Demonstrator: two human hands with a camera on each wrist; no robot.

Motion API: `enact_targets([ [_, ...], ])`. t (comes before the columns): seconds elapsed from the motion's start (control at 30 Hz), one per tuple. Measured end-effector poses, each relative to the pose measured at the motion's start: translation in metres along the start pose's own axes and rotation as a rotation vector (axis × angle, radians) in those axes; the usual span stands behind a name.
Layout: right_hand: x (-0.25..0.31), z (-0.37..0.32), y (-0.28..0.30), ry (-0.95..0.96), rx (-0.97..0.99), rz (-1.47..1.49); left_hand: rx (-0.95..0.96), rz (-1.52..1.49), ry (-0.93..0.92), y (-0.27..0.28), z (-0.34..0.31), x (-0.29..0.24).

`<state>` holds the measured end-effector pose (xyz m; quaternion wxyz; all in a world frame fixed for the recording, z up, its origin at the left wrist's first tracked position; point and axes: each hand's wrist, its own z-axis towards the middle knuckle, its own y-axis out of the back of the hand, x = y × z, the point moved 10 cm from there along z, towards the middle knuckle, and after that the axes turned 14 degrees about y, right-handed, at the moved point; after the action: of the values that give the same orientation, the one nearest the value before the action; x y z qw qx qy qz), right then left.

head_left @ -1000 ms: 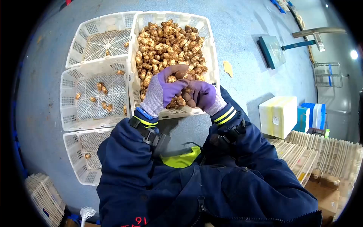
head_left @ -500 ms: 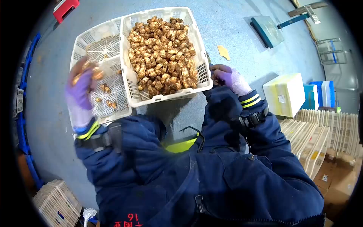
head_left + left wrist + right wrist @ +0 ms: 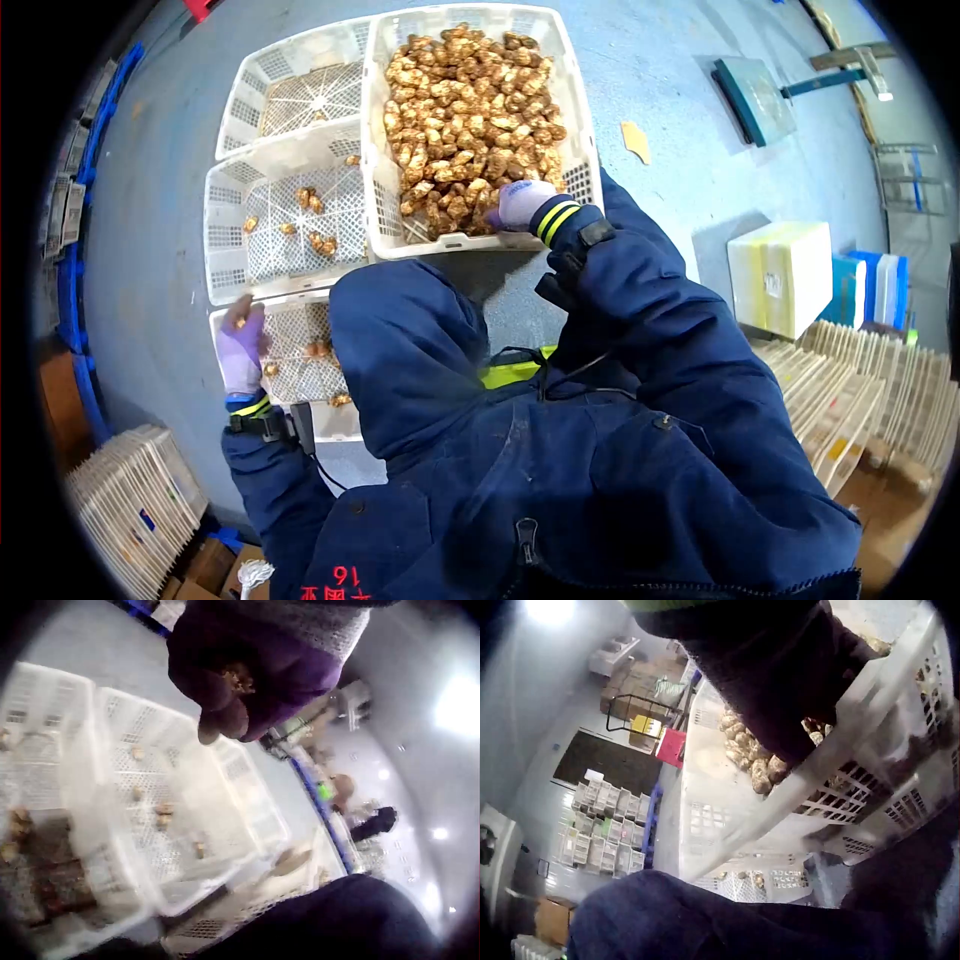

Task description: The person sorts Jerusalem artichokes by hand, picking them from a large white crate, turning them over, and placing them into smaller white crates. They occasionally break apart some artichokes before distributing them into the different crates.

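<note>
A big white basket (image 3: 452, 243) is heaped with brown tubers (image 3: 470, 100). My right hand (image 3: 520, 203), in a purple glove, lies on the pile at the basket's near edge; its fingers are buried among the tubers (image 3: 761, 771), so their grip is hidden. My left hand (image 3: 242, 345) hovers at the left rim of the nearest white basket (image 3: 285, 306), which holds a few tubers (image 3: 318, 349). In the left wrist view its fingers (image 3: 221, 712) curl round a small brown tuber (image 3: 238, 675).
Two more white baskets (image 3: 225, 230) (image 3: 250, 90) stand left of the full one, the middle one with several tubers. A scale (image 3: 755, 100), a white foam box (image 3: 780, 275) and stacked flat trays (image 3: 880, 390) lie to the right. More trays (image 3: 130, 500) at lower left.
My left hand has come down from over the middle basket to the nearest basket. My right hand moved from the full basket's right corner onto the tuber pile.
</note>
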<state>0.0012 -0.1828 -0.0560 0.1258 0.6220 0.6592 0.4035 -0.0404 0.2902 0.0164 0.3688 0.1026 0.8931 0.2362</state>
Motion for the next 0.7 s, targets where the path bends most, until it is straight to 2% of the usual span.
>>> enact_targets([
  [0.07,-0.004,0.021,-0.006,-0.041,0.025,-0.037,0.076,0.249,-0.581,-0.021,-0.047,-0.095],
  [0.13,-0.007,0.032,-0.002,-0.033,-0.087,-0.038,0.183,0.100,-0.639,-0.044,-0.089,-0.165],
  [0.2,-0.013,0.048,-0.012,0.058,-0.077,-0.020,0.386,-0.269,-0.460,-0.087,-0.113,-0.207],
  [0.27,-0.016,0.040,-0.001,0.128,-0.089,-0.010,0.637,-0.396,-0.468,-0.148,-0.132,-0.237],
  [0.33,-0.045,0.009,0.003,-0.045,-0.285,0.831,0.560,-0.282,-0.634,-0.198,-0.154,-0.248],
  [0.37,-0.033,-0.017,0.029,0.106,-0.381,0.853,0.775,-0.475,-0.330,-0.238,-0.127,-0.225],
  [0.4,-0.026,-0.040,0.043,0.147,-0.472,1.031,0.983,-0.649,-0.010,-0.287,-0.109,-0.196],
  [0.43,-0.020,-0.063,0.057,0.199,-0.557,1.206,1.114,-0.695,0.035,-0.319,-0.100,-0.178],
  [0.47,-0.017,-0.080,0.069,0.250,-0.644,1.126,1.243,-0.737,0.085,-0.345,-0.098,-0.166],
  [0.5,-0.014,-0.094,0.080,0.305,-0.693,1.040,1.151,-0.671,0.093,-0.352,-0.096,-0.156],
  [0.53,-0.008,-0.106,0.088,0.360,-0.731,0.959,1.090,-0.551,0.002,-0.355,-0.098,-0.153],
  [0.57,-0.002,-0.116,0.095,0.425,-0.779,0.906,1.036,-0.379,-0.431,-0.351,-0.105,-0.172],
  [0.6,-0.001,-0.121,0.096,0.412,-0.831,0.859,0.939,-0.196,-0.853,-0.345,-0.123,-0.181],
  [0.63,0.007,-0.129,0.102,0.382,-0.822,0.681,1.139,-0.449,-0.297,-0.348,-0.126,-0.179],
  [0.7,0.020,-0.134,0.113,0.396,-0.861,0.413,1.165,-0.533,-0.185,-0.342,-0.140,-0.195],
])
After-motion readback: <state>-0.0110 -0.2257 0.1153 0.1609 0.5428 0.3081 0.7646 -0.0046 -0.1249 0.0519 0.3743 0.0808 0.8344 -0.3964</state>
